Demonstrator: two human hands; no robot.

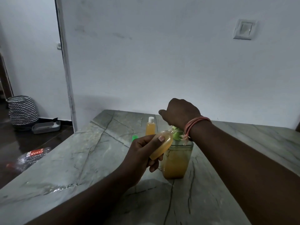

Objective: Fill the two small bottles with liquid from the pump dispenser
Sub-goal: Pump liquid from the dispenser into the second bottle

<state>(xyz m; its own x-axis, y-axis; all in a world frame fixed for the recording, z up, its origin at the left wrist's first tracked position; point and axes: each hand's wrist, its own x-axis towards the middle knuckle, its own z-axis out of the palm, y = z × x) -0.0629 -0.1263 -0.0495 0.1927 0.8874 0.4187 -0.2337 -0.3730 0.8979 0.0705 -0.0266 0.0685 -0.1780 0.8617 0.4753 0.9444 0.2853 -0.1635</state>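
At centre frame, the left hand (142, 153) gripped a small open bottle (162, 144), tilted with its mouth at the green pump (177, 133) of the dispenser (177, 161) standing on the marble table (81, 168). The right hand (180, 112), fingers curled downward, pressed on the pump head. Just behind stood a second small bottle (150, 127), white-capped, with a loose green cap (134, 137) lying left of it.
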